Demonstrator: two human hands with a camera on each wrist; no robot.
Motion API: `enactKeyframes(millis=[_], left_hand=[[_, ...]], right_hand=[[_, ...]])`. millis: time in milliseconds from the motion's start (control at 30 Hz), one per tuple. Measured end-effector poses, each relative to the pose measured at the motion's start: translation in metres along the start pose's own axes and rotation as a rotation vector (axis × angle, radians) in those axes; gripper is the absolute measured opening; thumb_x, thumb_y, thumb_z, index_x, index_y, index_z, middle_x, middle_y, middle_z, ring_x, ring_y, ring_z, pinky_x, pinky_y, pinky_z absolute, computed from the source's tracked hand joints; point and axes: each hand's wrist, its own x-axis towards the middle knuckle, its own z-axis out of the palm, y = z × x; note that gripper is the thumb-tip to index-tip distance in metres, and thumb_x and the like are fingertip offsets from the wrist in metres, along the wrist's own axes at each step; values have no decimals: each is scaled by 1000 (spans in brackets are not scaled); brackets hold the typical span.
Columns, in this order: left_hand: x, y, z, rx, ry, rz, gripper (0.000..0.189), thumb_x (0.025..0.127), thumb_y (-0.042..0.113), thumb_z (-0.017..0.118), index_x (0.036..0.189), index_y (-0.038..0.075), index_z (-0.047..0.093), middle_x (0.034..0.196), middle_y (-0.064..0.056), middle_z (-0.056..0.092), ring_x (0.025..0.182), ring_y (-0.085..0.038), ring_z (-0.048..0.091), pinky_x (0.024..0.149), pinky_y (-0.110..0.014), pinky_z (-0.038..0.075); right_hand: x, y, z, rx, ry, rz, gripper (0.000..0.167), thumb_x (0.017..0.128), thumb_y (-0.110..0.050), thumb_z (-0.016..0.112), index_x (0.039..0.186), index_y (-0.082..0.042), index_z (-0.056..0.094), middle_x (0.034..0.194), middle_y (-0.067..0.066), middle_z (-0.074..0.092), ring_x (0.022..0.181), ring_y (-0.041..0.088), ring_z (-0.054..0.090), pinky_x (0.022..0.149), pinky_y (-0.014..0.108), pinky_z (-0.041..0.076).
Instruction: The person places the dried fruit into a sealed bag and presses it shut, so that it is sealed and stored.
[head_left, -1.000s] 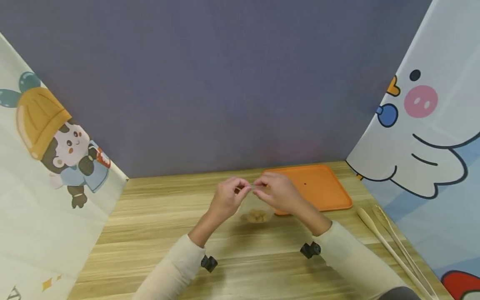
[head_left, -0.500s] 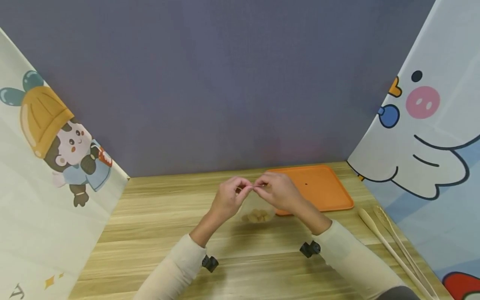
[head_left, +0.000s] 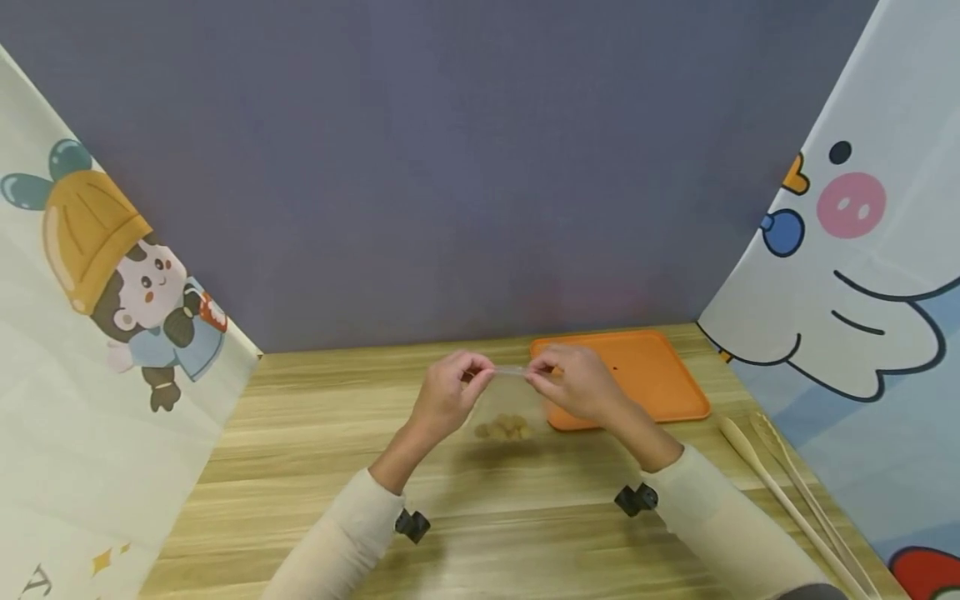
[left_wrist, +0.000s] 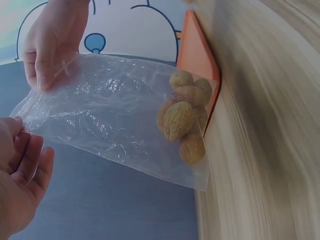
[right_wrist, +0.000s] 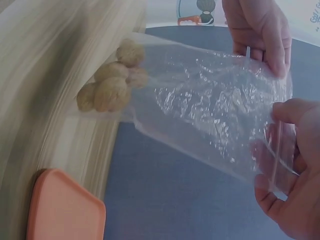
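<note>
A clear plastic zip bag [left_wrist: 110,110] hangs upright between the two hands, with several walnuts [left_wrist: 179,121] gathered at its bottom. My left hand [head_left: 446,392] pinches one end of the bag's top edge between thumb and fingers. At the other end of that edge, my right hand [head_left: 576,385] pinches the film the same way. A short taut strip of the top edge shows between the fingertips. In the right wrist view the zip line [right_wrist: 276,155] runs beside the right fingers. The walnuts hang close over the table.
An orange tray [head_left: 652,375] lies on the wooden table [head_left: 315,450] behind and right of the bag. A wooden spoon [head_left: 776,492] and tongs [head_left: 806,500] lie along the right edge. A grey panel [head_left: 480,183] closes off the back.
My hands have slid apart along the bag's top edge, from nearly touching to a visible gap. The bag and walnuts have shifted slightly left.
</note>
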Motion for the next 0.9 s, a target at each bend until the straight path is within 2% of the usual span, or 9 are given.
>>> enactKeyframes(millis=[200,433,633,900], left_hand=[[-3,-2,0,-17,9,-4,6,94,9,72,91,4,73,84,-8,71,73,-13,65,66,-22,58],[-5,-2,-6,-15,29,-21,5,93,8,73,92,4,72,86,-7,71,75,-13,65,69,-23,59],[-7,-6,-10,-22,40,-47,9,94,11,73,93,3,72,87,-8,72,76,-15,67,70,-24,60],[-11,-12,-13,-31,35,-104,8,94,11,73,92,4,72,87,-8,73,76,-14,66,70,-25,60]], right_hand=[[-8,9,-3,-5,-15,20,3,91,-19,77,89,-17,76,83,-7,71,76,8,66,69,33,59],[-16,18,-10,-17,-12,27,5,91,-19,77,94,-15,78,86,-7,73,78,8,67,72,36,59],[-22,23,-16,-8,-6,41,3,90,-14,77,93,-15,77,83,-9,70,74,5,63,68,29,53],[-25,25,-18,8,-30,60,7,94,-20,74,91,-14,76,82,-9,70,74,4,62,69,27,54]])
